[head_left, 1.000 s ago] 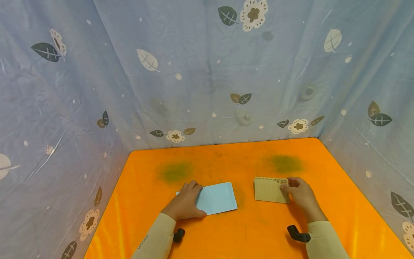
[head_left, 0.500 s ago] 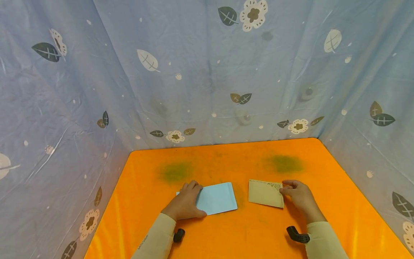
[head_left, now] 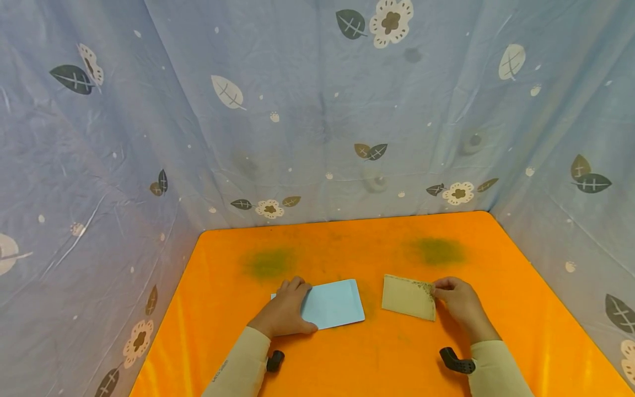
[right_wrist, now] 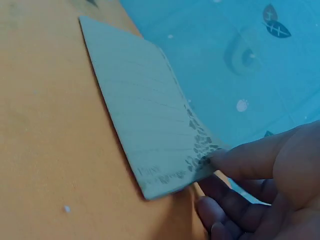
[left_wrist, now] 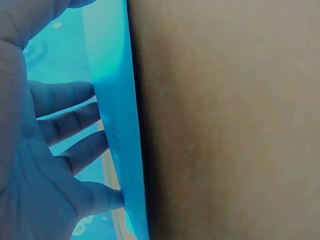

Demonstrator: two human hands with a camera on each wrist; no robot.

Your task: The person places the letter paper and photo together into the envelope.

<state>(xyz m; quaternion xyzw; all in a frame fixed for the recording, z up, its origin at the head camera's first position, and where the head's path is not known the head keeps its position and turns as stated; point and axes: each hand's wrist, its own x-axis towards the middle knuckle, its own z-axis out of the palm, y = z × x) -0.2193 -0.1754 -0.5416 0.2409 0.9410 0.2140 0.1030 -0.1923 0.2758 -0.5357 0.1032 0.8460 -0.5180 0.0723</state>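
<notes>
A light blue envelope (head_left: 331,304) lies flat on the orange table. My left hand (head_left: 286,310) spans its left part, fingertips pressing on it and thumb at the near edge; the hand hides much of that end. In the left wrist view the envelope (left_wrist: 117,120) shows nearly edge-on beneath the outstretched fingers (left_wrist: 75,150). To the right, a tan folded sheet of letter paper (head_left: 409,298) is pinched at its right edge by my right hand (head_left: 461,303). Ruled lines and a dark floral corner show on the letter paper (right_wrist: 135,105) in the right wrist view, the thumb on that corner.
The orange table (head_left: 347,364) has two greenish smudges towards the back. Blue curtains (head_left: 317,110) with leaf and flower prints hang behind it and along both sides. A black wrist-camera mount (head_left: 456,361) sticks out from the right sleeve, another from the left.
The letter paper has shifted slightly left and tilted, its right end now lower; the two layers seen earlier have come together. The left hand and envelope have stayed put.
</notes>
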